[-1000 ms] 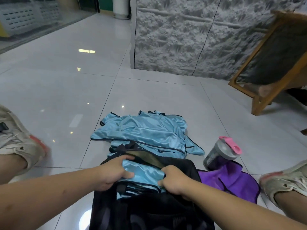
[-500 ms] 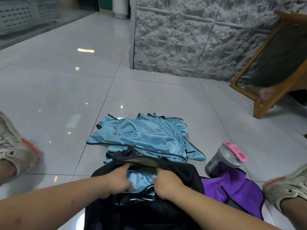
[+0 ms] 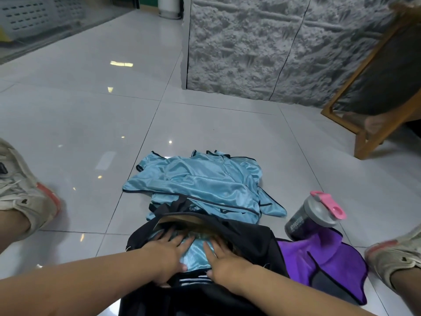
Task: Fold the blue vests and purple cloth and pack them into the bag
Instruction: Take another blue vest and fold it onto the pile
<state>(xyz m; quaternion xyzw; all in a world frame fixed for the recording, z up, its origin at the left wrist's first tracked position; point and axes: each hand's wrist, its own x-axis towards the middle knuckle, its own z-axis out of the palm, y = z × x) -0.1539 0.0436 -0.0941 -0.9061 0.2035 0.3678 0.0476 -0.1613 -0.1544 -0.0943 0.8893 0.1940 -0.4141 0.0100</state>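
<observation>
**Folded vest going down into the bag**

Both hands are pressing a folded blue vest (image 3: 196, 254) into the open mouth of the black bag (image 3: 250, 238). The left hand (image 3: 164, 256) and right hand (image 3: 224, 262) are lying flat on the fabric, fingers straight and spread — a second ago they were curled around the bundle's edges, gripping it above the opening. That grip is giving way to a push, so this vest is likely seated (one piece packed, in my judgement).

Just right of the bag, the purple cloth (image 3: 319, 258) is lying unfolded on the floor, a shaker bottle (image 3: 312, 215) resting at its far edge. Beyond the bag, the remaining blue vests (image 3: 196, 185) are waiting in a loose pile — unchanged from earlier.
</observation>
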